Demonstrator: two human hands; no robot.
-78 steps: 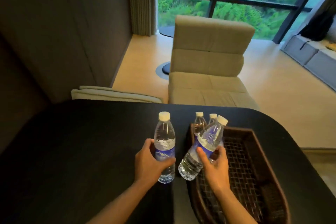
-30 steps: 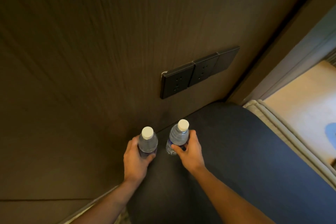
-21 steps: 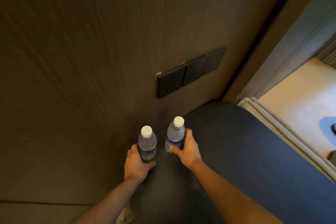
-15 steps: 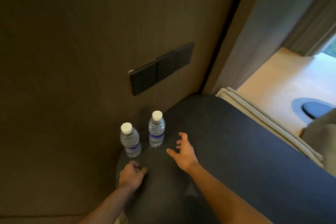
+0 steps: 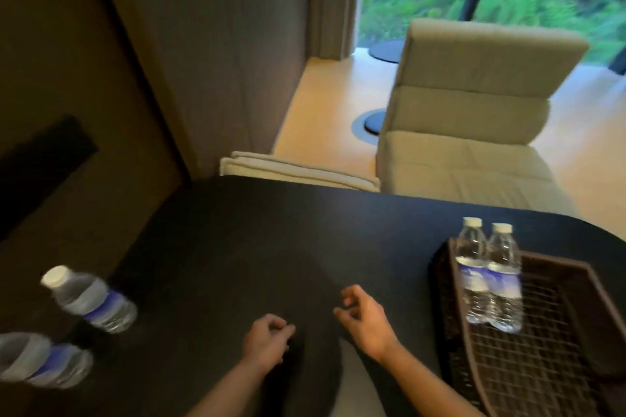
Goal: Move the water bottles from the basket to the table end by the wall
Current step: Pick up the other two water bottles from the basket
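Note:
Two clear water bottles with white caps and blue labels stand side by side in the brown woven basket (image 5: 548,379) at the right: one bottle (image 5: 472,276) on the left, the other bottle (image 5: 503,281) touching it. Two more bottles stand on the black table (image 5: 271,247) at the far left by the wall: one bottle (image 5: 91,301) farther from me, another bottle (image 5: 40,364) nearer and cut off by the frame edge. My left hand (image 5: 267,340) hovers over the table with fingers loosely curled and empty. My right hand (image 5: 366,318) is empty with fingers apart, left of the basket.
A beige padded chair (image 5: 474,118) stands beyond the table's far edge, next to a folded beige cushion (image 5: 298,173). A dark wall panel (image 5: 84,61) bounds the table on the left. A large window is at the back right.
Both hands let go of the two bottles by the wall and drew back. My view has swung right, so the basket with two bottles is in sight again.

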